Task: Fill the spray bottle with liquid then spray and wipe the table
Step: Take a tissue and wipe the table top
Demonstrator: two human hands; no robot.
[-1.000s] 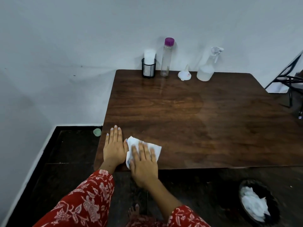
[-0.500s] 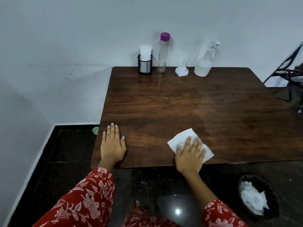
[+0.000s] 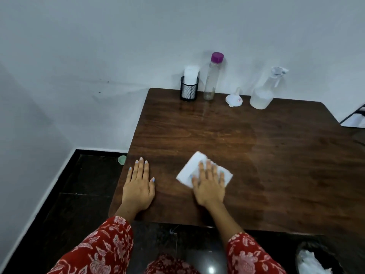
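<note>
Pressing flat on a white paper towel [image 3: 199,171], the right hand [image 3: 209,184] lies palm down with fingers spread, near the front edge of the wooden table [image 3: 276,165]. The left hand [image 3: 138,186] rests flat beside it — fingers together, holding nothing. At the far edge stands the spray bottle [image 3: 263,91] — upright, beside a white funnel [image 3: 234,98] and a purple-capped bottle [image 3: 212,76].

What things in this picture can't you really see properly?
- Head view, bin: cut off by the bottom edge; only part of the white paper inside shows.
- Funnel: its small red label is too tiny to read.
- Tissue: partly hidden under the right hand, which is blurred.
- Green thing on the floor: half hidden behind the table.
</note>
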